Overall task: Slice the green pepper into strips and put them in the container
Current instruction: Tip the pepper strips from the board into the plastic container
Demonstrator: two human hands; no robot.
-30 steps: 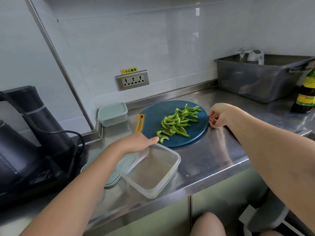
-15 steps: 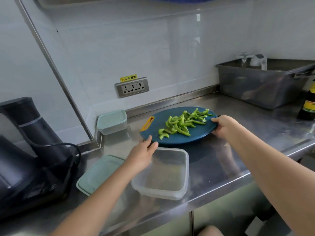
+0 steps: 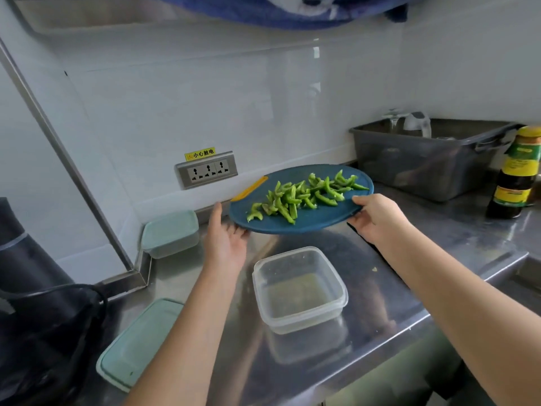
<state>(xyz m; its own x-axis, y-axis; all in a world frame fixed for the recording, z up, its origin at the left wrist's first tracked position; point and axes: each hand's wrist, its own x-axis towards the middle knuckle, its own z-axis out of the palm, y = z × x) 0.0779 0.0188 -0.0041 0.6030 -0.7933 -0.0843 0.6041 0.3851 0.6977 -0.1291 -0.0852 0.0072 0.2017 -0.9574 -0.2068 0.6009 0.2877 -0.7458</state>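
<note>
Steel counter (image 3: 439, 238): work surface below the tiled wall. Grey tub (image 3: 424, 168): far right, well apart from the transfer path. Blue cutting board (image 3: 307, 222): raised off the counter, close to level, behind and above the container. Likely held so to carry the whole cut at once without strips sliding off early. Clear container (image 3: 298, 291): uncovered, empty, set near the counter's front edge, ready to receive. Green lid (image 3: 137, 344): laid aside at left, clear of any pour. Right hand (image 3: 377, 218): grasping the board's right rim, thumb on top, fingers beneath, bearing the load. Left hand (image 3: 225, 241): released, fingers straight, laid against the left rim from below as a steadying prop. Pepper strips (image 3: 298, 197): all sliced, heaped mid-board, none yet in the container. Probable next move: tilting and sweeping.
</note>
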